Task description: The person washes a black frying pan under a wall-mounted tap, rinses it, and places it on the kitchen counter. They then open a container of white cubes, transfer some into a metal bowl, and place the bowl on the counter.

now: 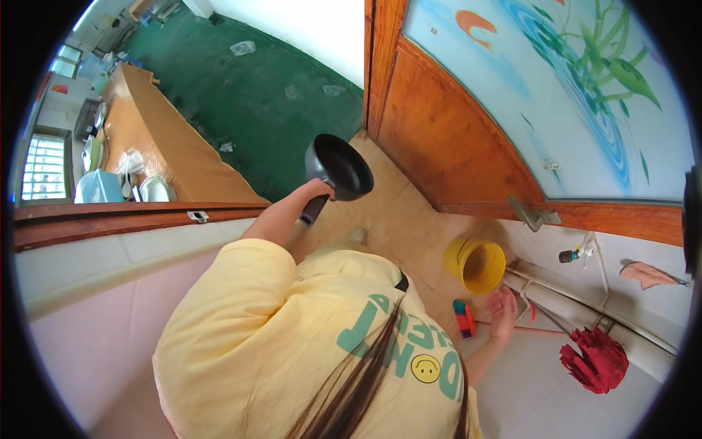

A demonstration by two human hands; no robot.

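Observation:
My left hand (319,189) is closed around the dark handle of a deep black frying pan (346,167). The pan is held out over the tiled floor beside the doorway, tilted so that its inside shows, and I see nothing in it. Lower on the right, my right hand (502,310) holds nothing, its fingers apart. It is nearest to a yellow bucket (453,256) with a wire handle. Close by on the floor side is a red and blue brush head (463,317).
A wooden door (439,139) with a painted glass panel stands at the right, its metal handle (535,217) sticking out. Pipes (556,288) run along the wall beside a dark red mop head (594,360). At far left, a brown counter (164,139) bears dishes; plastic scraps lie on the green floor (212,80).

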